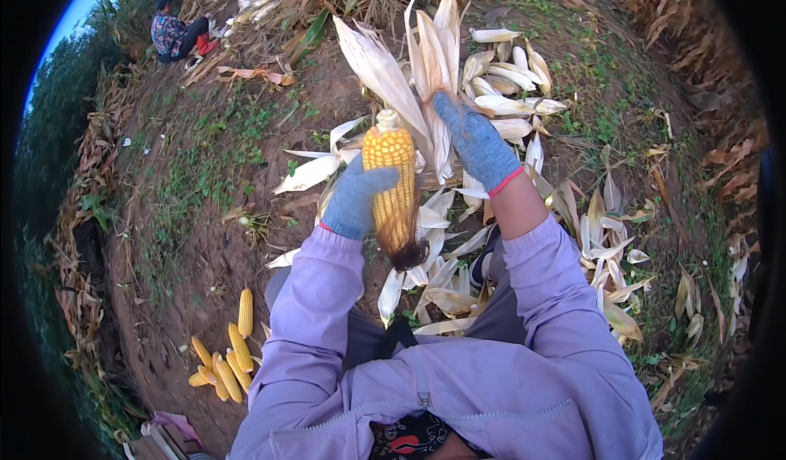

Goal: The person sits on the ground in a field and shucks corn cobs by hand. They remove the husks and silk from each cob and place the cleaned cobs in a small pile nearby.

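Note:
My left hand [356,199], in a blue-grey knit glove, holds a yellow ear of corn [393,184], its thumb across the kernels. The ear stands upright with its pale stem end at the top and dark brown silk hanging at the lower end. To its right my right hand [470,138], gloved alike, grips dry pale corn husks [433,61] that fan out above the fingers. The kernels are bare; whether the husks still join the ear at its stem end I cannot tell.
Unhusked ears [509,104] lie in a heap ahead right. Husked yellow ears [230,368] lie at lower left. Loose husks [451,300] cover ground between my legs, more [608,245] at right. A person [172,30] sits at upper left. Dry stalks [688,42] line the right.

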